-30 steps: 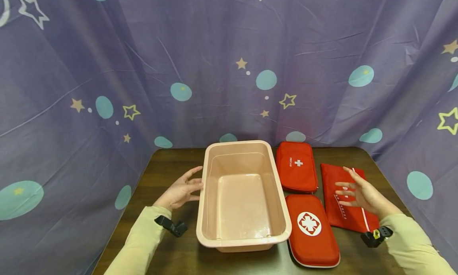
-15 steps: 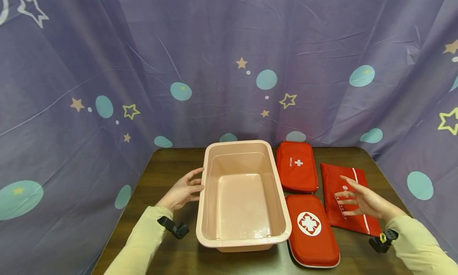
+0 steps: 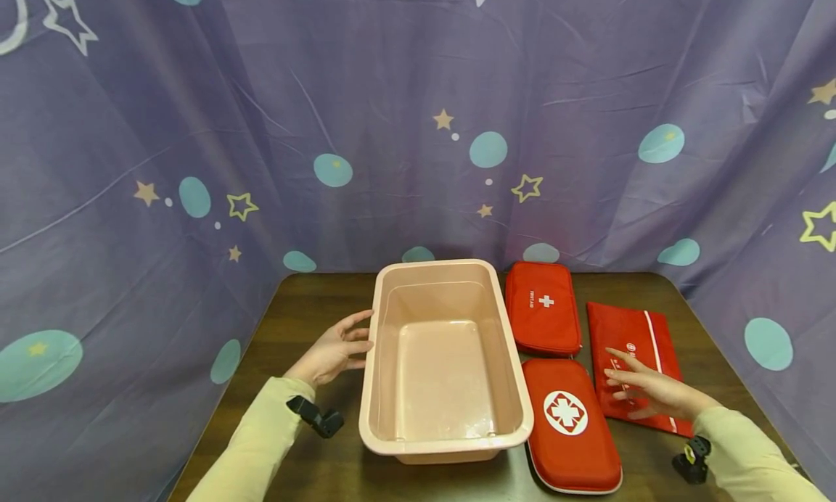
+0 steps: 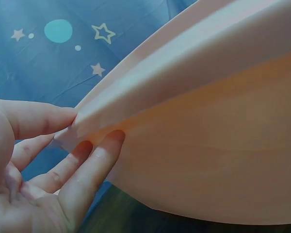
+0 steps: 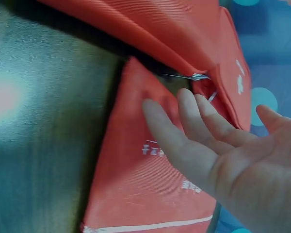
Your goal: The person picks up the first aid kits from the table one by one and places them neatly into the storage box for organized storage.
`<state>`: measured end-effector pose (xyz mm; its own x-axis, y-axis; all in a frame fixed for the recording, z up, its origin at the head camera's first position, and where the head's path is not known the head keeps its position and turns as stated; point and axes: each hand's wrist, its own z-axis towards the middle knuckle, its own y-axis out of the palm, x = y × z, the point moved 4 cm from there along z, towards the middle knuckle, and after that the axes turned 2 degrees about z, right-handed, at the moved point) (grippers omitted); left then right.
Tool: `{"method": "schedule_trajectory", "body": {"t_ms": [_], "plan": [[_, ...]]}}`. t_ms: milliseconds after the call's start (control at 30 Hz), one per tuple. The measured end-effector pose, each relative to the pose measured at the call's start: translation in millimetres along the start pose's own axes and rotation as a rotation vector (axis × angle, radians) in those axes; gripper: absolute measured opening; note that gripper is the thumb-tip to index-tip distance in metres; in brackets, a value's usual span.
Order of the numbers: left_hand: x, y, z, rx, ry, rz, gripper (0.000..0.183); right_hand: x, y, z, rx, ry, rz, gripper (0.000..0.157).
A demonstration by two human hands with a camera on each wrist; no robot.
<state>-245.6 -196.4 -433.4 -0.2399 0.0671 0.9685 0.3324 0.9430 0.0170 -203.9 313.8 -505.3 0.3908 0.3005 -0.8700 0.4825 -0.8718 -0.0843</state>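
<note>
My left hand [image 3: 333,352] is beside the left rim of a beige plastic basin [image 3: 451,441]. In the left wrist view, thumb and fingertips [image 4: 117,138] touch the basin's edge, with some fingers beneath its lip. The fingers are spread and fairly straight. Over a flat red pouch [image 3: 630,328] with a white stripe hovers my right hand [image 3: 656,389], its fingers spread and holding nothing. The right wrist view shows those fingers covering part of the white print on the pouch [image 5: 131,194]. The inside of the basin holds nothing.
Right of the basin lie a red first-aid bag [image 3: 541,324] with a white cross and, nearer me, a hard red case [image 3: 575,458] with a round white emblem. All rest on a dark wooden table [image 3: 313,299]. A purple patterned curtain [image 3: 392,212] hangs behind.
My right hand has moved a little nearer to me and lower over the red pouch. The left hand stays at the basin's rim, and the basin has not moved.
</note>
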Motion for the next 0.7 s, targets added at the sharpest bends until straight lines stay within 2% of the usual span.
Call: {"method": "schedule_trajectory", "body": {"t_ms": [200, 467, 700], "plan": [[-1.1, -1.3, -1.2, -0.015, 0.001, -0.004, 0.069, 5.6, 7.4, 1.9, 0.007, 0.036, -0.023, 0.087], [-4.7, -2.6, -1.1, -0.067, -0.001, -0.042, 0.072, 8.9, 17.6, 4.1, -0.032, 0.028, -0.094, 0.091], [-6.5, -2.9, -0.9, -0.073, -0.01, -0.071, 0.072, 13.4, 29.8, 9.6, 0.01, 0.031, -0.115, 0.095]]}}
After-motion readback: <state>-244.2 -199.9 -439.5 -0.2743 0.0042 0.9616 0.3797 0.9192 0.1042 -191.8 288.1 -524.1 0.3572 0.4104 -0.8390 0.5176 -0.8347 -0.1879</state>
